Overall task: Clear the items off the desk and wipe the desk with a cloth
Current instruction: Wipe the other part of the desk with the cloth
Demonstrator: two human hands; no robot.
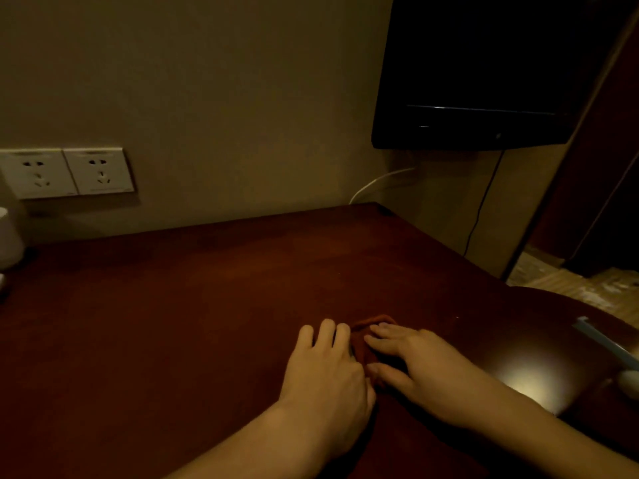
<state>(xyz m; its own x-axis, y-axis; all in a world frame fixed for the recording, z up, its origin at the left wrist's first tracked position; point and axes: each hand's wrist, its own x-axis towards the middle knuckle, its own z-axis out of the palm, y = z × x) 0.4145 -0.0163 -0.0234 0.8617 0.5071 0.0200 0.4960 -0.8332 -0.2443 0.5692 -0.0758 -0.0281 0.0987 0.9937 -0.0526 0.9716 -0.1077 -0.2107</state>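
A small reddish-brown cloth [363,340] lies bunched on the dark red-brown desk [173,305], near the front middle. My left hand [328,368] rests palm down on the cloth's left side, fingers extended. My right hand [415,364] presses flat on the cloth's right side, with its thumb at the cloth's near edge. Most of the cloth is hidden under both hands; only a strip between them and a fold beyond the fingertips show.
A white cup-like object [8,236] stands at the desk's far left edge. A pale blue long object [608,344] and a white item [629,380] lie at the right edge. Wall sockets [69,172] and a mounted dark screen [484,70] are behind; cables hang at the back right.
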